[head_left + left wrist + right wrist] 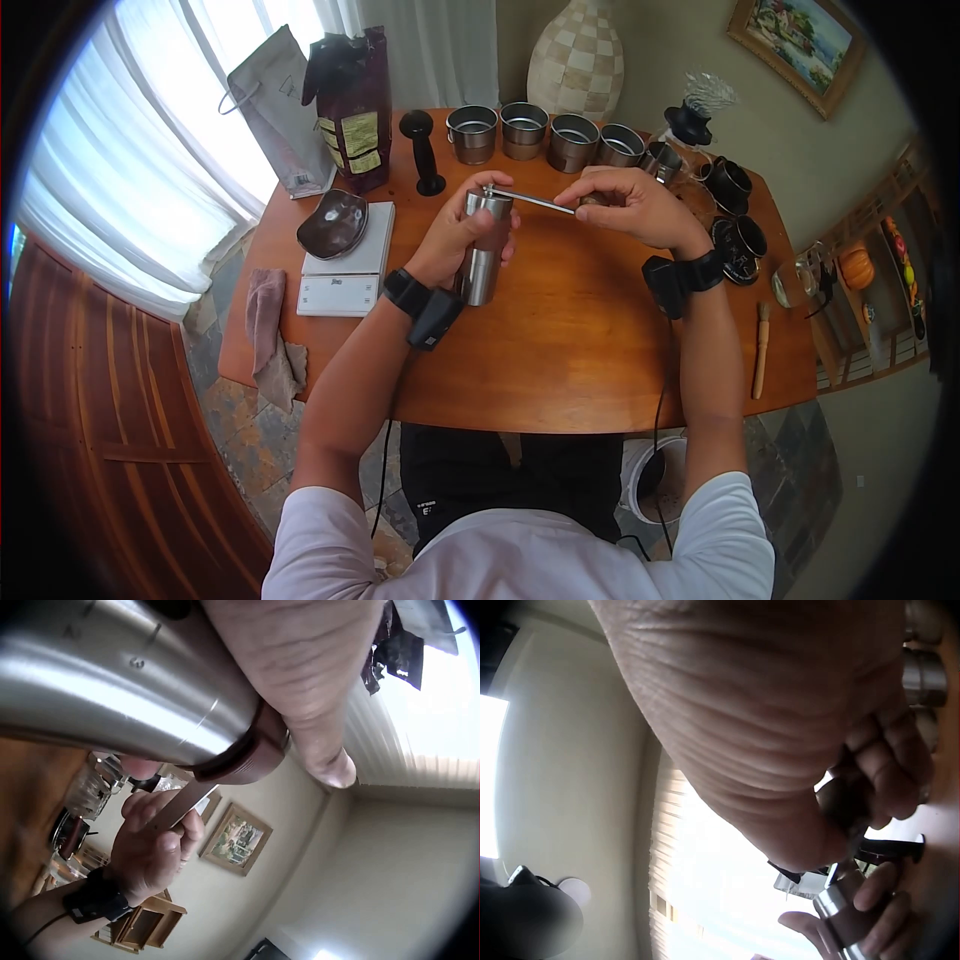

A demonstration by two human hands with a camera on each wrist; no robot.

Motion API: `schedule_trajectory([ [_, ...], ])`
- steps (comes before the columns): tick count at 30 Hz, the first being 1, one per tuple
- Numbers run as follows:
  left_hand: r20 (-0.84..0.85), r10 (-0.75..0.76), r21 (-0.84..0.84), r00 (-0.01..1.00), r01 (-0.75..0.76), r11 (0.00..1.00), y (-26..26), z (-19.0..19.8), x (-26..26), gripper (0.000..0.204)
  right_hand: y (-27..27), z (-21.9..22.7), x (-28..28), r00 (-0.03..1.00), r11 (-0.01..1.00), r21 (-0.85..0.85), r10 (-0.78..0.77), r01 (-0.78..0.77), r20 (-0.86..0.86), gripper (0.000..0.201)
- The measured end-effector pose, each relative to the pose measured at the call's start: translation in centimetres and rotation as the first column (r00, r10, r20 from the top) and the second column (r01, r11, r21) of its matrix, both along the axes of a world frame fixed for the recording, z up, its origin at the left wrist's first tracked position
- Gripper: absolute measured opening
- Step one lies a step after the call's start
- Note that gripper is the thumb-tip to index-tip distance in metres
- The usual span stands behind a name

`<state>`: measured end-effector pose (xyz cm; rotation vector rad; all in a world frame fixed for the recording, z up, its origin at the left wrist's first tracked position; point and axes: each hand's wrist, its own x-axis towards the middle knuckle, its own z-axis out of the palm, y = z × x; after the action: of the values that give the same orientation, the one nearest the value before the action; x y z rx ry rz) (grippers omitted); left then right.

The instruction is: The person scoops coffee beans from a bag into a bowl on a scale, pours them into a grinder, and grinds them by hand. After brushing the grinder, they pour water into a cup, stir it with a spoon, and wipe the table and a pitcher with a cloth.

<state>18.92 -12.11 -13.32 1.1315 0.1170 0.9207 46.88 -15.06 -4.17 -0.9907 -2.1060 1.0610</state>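
Upright over the table, a steel manual coffee grinder (481,278) is gripped round its upper body by my left hand (452,238). Its metal crank handle (535,201) sticks out from the top toward the right. At the crank's end, my right hand (642,208) holds the brown knob (592,199) between thumb and fingers. In the left wrist view, engraved numbers mark the steel body (142,690), and a brown ring (259,750) circles it near the crank. The right wrist view shows the knob (841,801) partly hidden by the fingers.
Left of the grinder, a dark dish (333,222) sits on a white scale (340,297), with a cloth (265,320) nearby. Coffee bags (357,115), a black upright tool (424,155) and several metal cups (472,140) line the back. Black cups (731,185) and a brush (762,350) lie right.
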Motion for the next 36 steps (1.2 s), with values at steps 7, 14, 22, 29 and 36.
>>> schedule_trajectory([
  [7, -0.446, 0.252, 0.08, 0.859, -0.242, 0.967, -0.3, 2.0, -0.7, 0.032, -1.2, 0.3, -1.3, 0.981, 0.984, 0.13, -0.137, 0.119, 0.141, 0.025],
  [14, -0.416, 0.656, 0.532, 0.629, -0.417, 0.737, -1.4, 1.2, 1.1, 0.033, -7.2, 2.8, -7.6, 0.977, 0.91, 0.404, 0.008, -0.096, 0.214, 0.027],
  [22, -0.068, 0.568, 0.815, 0.82, -0.283, 0.506, -6.9, 1.8, 3.9, 0.039, -8.2, 3.0, -8.9, 0.994, 0.638, 0.768, -0.035, -0.061, 0.108, 0.026],
  [29, -0.326, 0.68, 0.854, 0.657, -0.105, 0.51, -6.8, 4.4, 3.0, 0.037, -1.6, 1.7, -3.4, 0.946, 0.824, 0.486, -0.324, 0.291, -0.019, 0.023],
  [36, -0.353, 0.599, 0.536, 0.719, -0.369, 0.759, -6.8, 3.4, 3.7, 0.036, 0.3, 0.2, -2.2, 0.926, 0.833, 0.482, -0.363, 0.274, 0.102, 0.022],
])
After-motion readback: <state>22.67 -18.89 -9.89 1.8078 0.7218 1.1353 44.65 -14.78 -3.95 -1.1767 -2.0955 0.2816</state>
